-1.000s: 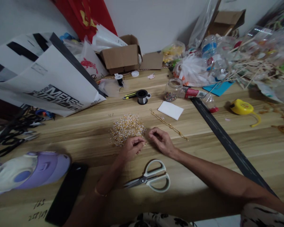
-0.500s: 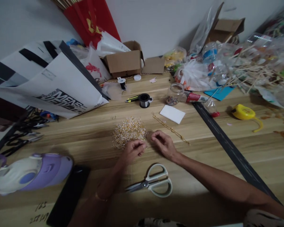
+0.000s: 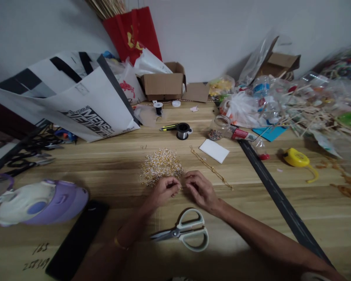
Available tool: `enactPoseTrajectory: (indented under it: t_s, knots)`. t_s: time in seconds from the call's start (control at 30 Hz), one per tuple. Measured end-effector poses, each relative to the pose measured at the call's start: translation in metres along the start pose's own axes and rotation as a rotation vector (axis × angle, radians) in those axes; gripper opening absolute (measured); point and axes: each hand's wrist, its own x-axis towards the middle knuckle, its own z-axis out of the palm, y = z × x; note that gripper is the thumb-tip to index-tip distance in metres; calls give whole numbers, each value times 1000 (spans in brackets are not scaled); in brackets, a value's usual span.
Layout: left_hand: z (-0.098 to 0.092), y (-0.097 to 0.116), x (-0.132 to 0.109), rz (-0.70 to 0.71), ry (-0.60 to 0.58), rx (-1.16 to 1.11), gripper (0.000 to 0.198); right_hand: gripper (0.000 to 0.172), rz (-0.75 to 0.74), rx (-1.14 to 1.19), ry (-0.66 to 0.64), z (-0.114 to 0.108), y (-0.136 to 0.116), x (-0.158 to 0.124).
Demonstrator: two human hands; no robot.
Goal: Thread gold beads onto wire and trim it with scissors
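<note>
A heap of small gold and silver beaded pieces (image 3: 160, 166) lies on the wooden table. At its lower right edge, my left hand (image 3: 166, 188) is closed in a pinch, and what it holds is too small to name. Close beside it, my right hand (image 3: 201, 189) has its fingers curled and pinched, with the tips near the left fingertips; anything between them cannot be made out. A gold chain (image 3: 212, 168) stretches across the table just beyond my right hand. Below both hands rest scissors (image 3: 179, 232) with pale handles, blades pointing left.
Behind the heap are a wire spool (image 3: 183, 131), a white card (image 3: 214, 150) and a jar of beads (image 3: 218, 128). A yellow tape measure (image 3: 296, 157) sits right. At left stand a purple-and-white bottle (image 3: 43, 203), a black phone (image 3: 77, 238) and a large paper bag (image 3: 87, 105).
The head view has tilted and shifted slightly. My right hand has come closer to my left hand, and the fingertips of the two are now nearly together.
</note>
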Motion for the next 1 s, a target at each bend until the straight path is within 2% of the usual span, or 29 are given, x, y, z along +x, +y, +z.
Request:
enactPoseTrajectory:
  t_s: [0.27,0.37,0.47,0.73,1.0]
  knots:
    - [1,1,-3,30,-54,18,35,12,-57,-97,-214,2,0,-1]
    - [0,0,-3,16,-63,13,37,13,-62,-183,-194,3,2,-2]
    - [-1,-1,-3,15,-63,3,38,14,-43,-153,-187,2,2,-2]
    - [-1,-2,-3,-34,-98,-83,35,15,242,60,-71,0,4,1]
    - [0,1,-5,-29,-100,-76,36,20,378,222,-15,4,3,2]
